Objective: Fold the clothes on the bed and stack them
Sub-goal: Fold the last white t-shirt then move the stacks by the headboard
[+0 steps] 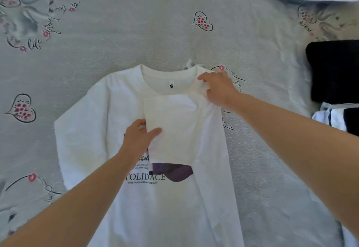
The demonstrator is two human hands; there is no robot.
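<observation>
White shirt [171, 204] flat; both hands pinch folded sleeve [172, 128].

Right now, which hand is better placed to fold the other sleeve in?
Probably the left hand: it grips the folded sleeve beside the flat sleeve. The right hand holds the far shoulder.

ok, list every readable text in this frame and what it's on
"TOLIDACE": large print on the white shirt chest.
"...fal": script fragment above it, the rest hidden by the left hand and the folded sleeve.
Small lines above and under "TOLIDACE": too small to read.
Neck label: too small.
"life": script on the bedsheet print, upper left; other script there is unclear.
</observation>
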